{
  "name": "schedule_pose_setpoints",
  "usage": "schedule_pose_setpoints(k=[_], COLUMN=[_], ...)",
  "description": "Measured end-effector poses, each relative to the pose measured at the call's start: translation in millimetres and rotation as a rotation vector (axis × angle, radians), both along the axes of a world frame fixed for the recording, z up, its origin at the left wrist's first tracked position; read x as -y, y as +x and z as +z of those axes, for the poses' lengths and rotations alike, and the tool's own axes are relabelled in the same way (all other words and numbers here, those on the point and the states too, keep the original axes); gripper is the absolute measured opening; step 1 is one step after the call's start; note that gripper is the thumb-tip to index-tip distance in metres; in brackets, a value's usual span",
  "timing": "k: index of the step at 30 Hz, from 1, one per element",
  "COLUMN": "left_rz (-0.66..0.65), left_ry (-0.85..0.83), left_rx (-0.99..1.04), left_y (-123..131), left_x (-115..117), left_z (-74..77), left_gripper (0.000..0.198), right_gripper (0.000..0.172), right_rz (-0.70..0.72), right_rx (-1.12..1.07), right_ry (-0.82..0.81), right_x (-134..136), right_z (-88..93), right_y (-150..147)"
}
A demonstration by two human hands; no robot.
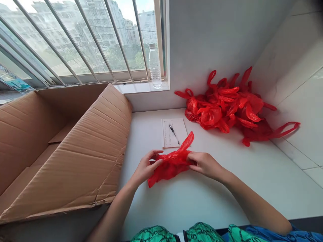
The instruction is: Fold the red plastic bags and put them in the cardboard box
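Observation:
Between my two hands is a crumpled red plastic bag [171, 166], just above or on the white tabletop. My left hand [148, 164] grips its left edge, thumb and fingers closed on the film. On the other side my right hand [202, 163] pinches the bag's right edge, its fingertips partly hidden by the folds. One loop of the bag sticks up toward the upper right. Behind it lies a sheet of paper [165, 137] with rows of marks, and a black pen [174, 133] rests across it.
A heap of red plastic bags [222, 107] lies at the back right against the wall. To the left stands a large open cardboard box [83, 151]. A clear water bottle [155, 69] is on the sill by the barred window [101, 40].

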State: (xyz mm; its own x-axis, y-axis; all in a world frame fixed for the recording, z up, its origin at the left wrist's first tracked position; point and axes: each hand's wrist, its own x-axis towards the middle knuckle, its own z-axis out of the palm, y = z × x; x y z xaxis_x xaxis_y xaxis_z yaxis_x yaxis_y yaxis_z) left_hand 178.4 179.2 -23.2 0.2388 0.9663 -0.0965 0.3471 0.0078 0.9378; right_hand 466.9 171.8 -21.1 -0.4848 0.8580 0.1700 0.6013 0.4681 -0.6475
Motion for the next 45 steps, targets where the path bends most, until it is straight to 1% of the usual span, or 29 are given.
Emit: schedule_pose_setpoints(k=[2,4,5,6,8,9,10,12,13,15,17,20,24,35,45], left_rz=[0.029,0.067,0.049,-0.001,-0.149,-0.211,-0.250,-0.278,-0.276,-0.274,-0.269,-0.278,-0.291,-0.291,-0.297], left_ry=[0.168,0.348,0.422,0.486,0.592,0.627,0.649,0.661,0.663,0.677,0.694,0.689,0.666,0.674,0.661], left_rx=[-0.118,-0.229,-0.288,-0.353,-0.491,-0.570,-0.652,-0.802,-0.857,-0.926,-0.957,-0.970,-0.976,-0.943,-0.956], left_y=[0,6,11,17,30,36,41,45,45,43,39,38,40,39,40], left_x=[6,12,15,17,20,22,23,26,28,33,38,41,39,38,38], left_z=[3.2,8.4,10.2,10.6,5.0,-1.2,-9.3,-28.1,-37.1,-50.7,-56.9,-56.8,-54.7,-56.0,-56.9], left_gripper=[0.035,0.030,0.029,0.030,0.037,0.044,0.052,0.068,0.072,0.076,0.077,0.079,0.081,0.077,0.078], right_gripper=[0.025,0.029,0.029,0.028,0.025,0.031,0.042,0.063,0.069,0.076,0.077,0.078,0.077,0.077,0.076], right_rz=[-0.005,-0.076,-0.116,-0.143,-0.134,-0.106,-0.077,-0.037,-0.026,-0.004,0.008,-0.010,-0.018,-0.016,-0.013], right_rx=[0.038,-0.014,-0.042,-0.056,-0.012,0.042,0.108,0.240,0.288,0.341,0.357,0.365,0.376,0.385,0.393], right_ry=[0.036,0.123,0.186,0.257,0.373,0.411,0.436,0.460,0.464,0.468,0.474,0.477,0.468,0.439,0.437], right_x=[1,2,3,3,5,6,7,10,11,14,16,17,17,18,18], right_z=[-1.4,-2.9,-4.2,-6.5,-15.8,-23.0,-31.4,-49.8,-58.4,-71.6,-78.6,-81.2,-81.3,-79.4,-78.9], right_y=[3,-1,-5,-11,-24,-30,-36,-43,-45,-46,-46,-46,-48,-48,-47])
